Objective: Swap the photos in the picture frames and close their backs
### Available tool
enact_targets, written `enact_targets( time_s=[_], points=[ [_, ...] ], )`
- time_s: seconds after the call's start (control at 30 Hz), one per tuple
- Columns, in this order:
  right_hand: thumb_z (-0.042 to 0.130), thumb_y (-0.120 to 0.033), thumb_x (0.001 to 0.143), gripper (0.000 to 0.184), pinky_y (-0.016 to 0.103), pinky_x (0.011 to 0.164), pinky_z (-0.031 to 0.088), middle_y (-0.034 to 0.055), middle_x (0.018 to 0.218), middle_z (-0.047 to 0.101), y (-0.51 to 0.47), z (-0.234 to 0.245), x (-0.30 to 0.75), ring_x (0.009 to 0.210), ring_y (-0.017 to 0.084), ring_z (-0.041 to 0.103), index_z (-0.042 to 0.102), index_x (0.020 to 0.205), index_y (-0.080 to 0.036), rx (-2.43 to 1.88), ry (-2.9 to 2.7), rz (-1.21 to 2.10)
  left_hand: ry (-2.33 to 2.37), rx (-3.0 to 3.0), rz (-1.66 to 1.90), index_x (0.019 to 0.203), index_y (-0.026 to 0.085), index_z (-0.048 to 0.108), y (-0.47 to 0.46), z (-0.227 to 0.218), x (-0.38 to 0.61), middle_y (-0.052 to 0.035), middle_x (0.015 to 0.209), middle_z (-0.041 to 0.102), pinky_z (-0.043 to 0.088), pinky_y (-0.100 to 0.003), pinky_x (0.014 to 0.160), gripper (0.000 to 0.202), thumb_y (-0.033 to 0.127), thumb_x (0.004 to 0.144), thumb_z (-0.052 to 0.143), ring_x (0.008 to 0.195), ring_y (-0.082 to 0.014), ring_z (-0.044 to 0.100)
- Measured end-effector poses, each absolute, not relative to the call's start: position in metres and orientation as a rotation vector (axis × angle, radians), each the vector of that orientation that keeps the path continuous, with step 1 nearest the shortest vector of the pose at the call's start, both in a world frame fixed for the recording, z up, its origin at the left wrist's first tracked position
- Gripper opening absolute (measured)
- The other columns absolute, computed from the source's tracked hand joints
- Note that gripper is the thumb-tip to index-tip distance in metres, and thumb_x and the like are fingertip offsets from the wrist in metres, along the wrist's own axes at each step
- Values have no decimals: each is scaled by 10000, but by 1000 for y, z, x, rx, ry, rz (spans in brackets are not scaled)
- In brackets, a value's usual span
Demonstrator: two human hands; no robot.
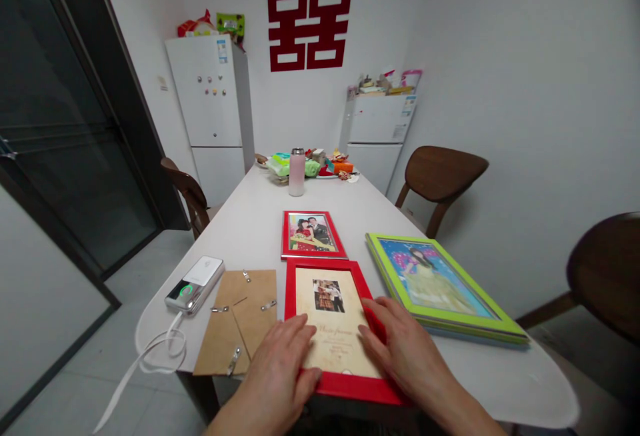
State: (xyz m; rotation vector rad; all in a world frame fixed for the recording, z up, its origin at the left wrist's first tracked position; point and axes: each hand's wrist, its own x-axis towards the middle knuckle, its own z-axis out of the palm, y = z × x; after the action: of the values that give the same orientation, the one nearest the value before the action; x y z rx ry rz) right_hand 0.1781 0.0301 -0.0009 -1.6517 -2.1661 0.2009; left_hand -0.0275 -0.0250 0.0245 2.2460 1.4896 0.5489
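A red picture frame lies at the table's near edge, with a cream printed insert showing inside its border. My left hand rests across the frame's left side, fingers stretched onto the insert. On the right border lies my right hand, thumb and fingers apart, with the fingertips at the insert's edge. To the left is a brown backing board with several metal clips. Just beyond, a second red frame holds a photo of two people. A stack of green-bordered frames lies to the right.
A power bank with a white cable sits on the left of the white table. Farther back stand a pink bottle and green packages. Brown chairs flank the table.
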Motion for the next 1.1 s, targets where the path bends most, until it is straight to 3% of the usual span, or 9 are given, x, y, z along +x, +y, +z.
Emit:
enact_targets(
  time_s=[0.1,0.27,0.43,0.53,0.77,0.9,1.0,1.1],
  points=[
    [418,-270,719,457,370,792,400,158,999,536,29,-5,189,910,250,510,457,1129,-72,-1813,-2158,248,1495,2258,452,1100,143,496,-23,24,-14,-142,1180,489,292,-482,935,424,253,693,539,1088,-285,431],
    [421,-172,637,529,369,818,382,163,1038,532,35,-3,185,950,253,508,409,1155,-63,-1788,-1994,420,1542,2233,471,1102,135,495,-17,20,-10,-143,1151,511,306,-456,931,451,262,675,567,1062,-289,449],
    [457,-228,629,653,320,612,471,59,855,607,31,25,180,674,192,601,249,1244,-165,-1497,-1336,1197,1500,2156,595,1200,111,385,-14,20,-1,-167,1271,370,280,-471,948,607,345,675,579,1158,-295,333],
    [523,-266,636,743,316,592,480,15,818,630,22,51,174,622,179,613,159,1284,-251,-1261,-1030,1507,1422,2146,762,1242,115,310,-14,25,14,-160,1323,282,247,-471,973,737,384,632,625,1208,-284,242],
    [560,-214,623,788,327,619,478,22,888,646,16,75,166,688,197,620,154,1293,-298,-1124,-961,1671,1256,2229,1046,1223,88,311,-13,36,32,-170,1236,401,319,-465,936,779,425,607,649,1147,-282,341],
    [557,-226,624,797,334,623,474,25,883,649,15,74,165,663,190,618,139,1300,-295,-1095,-986,1682,1209,2280,1123,1223,119,306,-11,33,25,-156,1219,419,332,-467,921,693,468,682,563,1127,-272,367],
    [546,-237,625,791,305,576,469,41,874,645,14,75,164,609,172,609,143,1305,-270,-1113,-1023,1653,1216,2354,1148,1220,110,300,-9,31,21,-156,1214,418,326,-442,932,598,389,740,523,1126,-258,364],
    [546,-249,621,783,288,558,459,53,866,632,15,75,164,571,150,593,158,1302,-252,-1118,-1062,1644,1202,2448,1193,1220,117,288,-10,33,20,-138,1169,450,358,-391,910,534,210,740,503,1078,-234,402]
  ],
)
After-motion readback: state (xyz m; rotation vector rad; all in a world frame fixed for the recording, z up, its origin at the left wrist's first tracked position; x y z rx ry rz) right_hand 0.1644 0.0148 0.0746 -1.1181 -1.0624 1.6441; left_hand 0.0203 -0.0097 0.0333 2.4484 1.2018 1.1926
